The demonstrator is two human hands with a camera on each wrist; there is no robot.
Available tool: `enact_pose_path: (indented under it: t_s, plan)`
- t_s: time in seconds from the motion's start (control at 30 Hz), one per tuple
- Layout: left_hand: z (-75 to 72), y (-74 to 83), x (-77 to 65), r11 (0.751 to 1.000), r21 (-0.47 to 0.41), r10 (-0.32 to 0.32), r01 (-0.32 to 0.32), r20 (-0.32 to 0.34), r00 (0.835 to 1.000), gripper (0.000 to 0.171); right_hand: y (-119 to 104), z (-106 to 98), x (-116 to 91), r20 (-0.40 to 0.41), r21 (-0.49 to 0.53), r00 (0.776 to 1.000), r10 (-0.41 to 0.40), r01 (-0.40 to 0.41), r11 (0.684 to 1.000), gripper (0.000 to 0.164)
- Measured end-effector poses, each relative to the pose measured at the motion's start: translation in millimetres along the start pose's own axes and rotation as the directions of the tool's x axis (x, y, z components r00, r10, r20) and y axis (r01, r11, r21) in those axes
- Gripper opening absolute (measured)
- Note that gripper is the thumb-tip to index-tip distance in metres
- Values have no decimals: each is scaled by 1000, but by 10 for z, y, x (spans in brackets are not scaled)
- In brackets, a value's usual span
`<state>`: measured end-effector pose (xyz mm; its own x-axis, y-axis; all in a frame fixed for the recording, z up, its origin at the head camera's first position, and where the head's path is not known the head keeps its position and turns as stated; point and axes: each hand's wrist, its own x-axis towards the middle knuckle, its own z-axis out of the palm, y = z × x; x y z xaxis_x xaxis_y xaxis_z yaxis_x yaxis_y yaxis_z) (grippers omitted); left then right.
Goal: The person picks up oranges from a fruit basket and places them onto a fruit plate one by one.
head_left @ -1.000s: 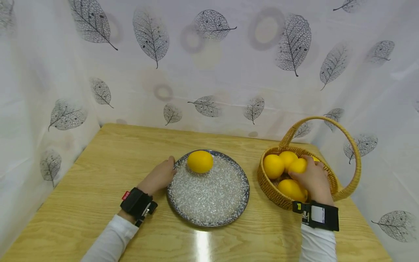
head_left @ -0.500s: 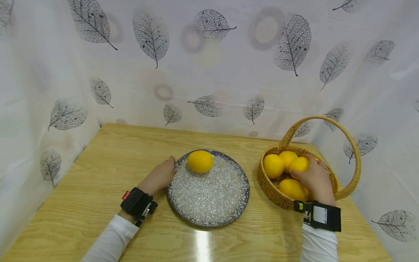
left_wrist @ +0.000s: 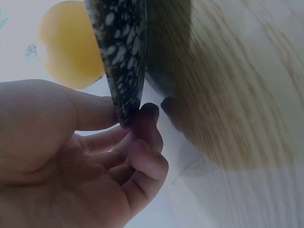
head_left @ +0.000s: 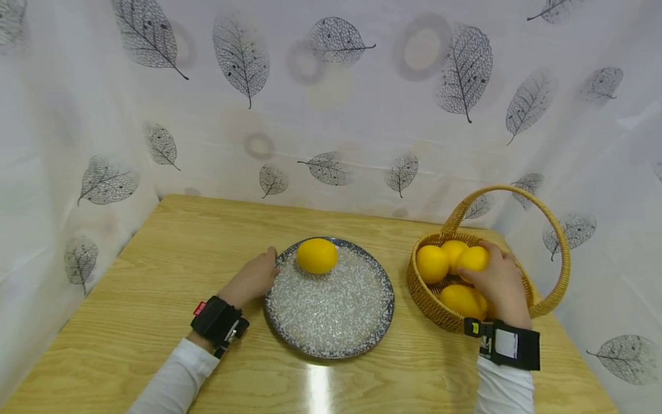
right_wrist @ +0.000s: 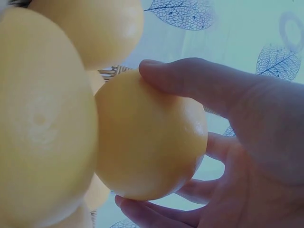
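My left hand (head_left: 253,279) pinches the left rim of a round speckled grey plate (head_left: 331,313) with a dark edge. In the left wrist view, the thumb lies on one side of the plate rim (left_wrist: 124,61) and curled fingers on the other. One yellow lemon (head_left: 316,256) lies near the plate's far edge. Inside a wicker basket (head_left: 431,307), my right hand (head_left: 501,282) grips a lemon (head_left: 473,259). The right wrist view has the thumb on one side of this lemon (right_wrist: 149,137) and fingers around the other, with more lemons close beside it.
Several other lemons, among them a round-looking lemon (head_left: 432,264) and a front lemon (head_left: 462,300), sit in the basket. Its tall arched handle (head_left: 561,247) rises on the right, beside the right hand. A leaf-printed curtain (head_left: 331,115) surrounds the wooden table (head_left: 217,230).
My right hand has shifted slightly to the right, and the lemon it holds has moved a little right and up. The left hand, the plate and its lemon stay in place.
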<state>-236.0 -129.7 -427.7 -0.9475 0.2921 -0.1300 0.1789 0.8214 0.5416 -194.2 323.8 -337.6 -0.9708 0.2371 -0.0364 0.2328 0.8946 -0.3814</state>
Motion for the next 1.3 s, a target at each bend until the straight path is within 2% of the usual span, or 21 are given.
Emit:
enact_pose_path:
  t_s: [0.5, 0.83, 1.3]
  plan:
    - [-8, -4, 0, 1000, -12, -5, 5, 16, 1000, 52, -229, 6, -83, -113, 39, 993, -25, 29, 999, 87]
    - [-7, 2, -2, 1000, -18, -20, 20, 13, 1000, 52, -428, 88, -101, -281, 64, 955, -91, 113, 992, 78]
    - [-11, 5, 10, 999, -13, -32, 32, 31, 999, 54, -802, 168, -122, -281, 96, 953, -112, 144, 985, 80]
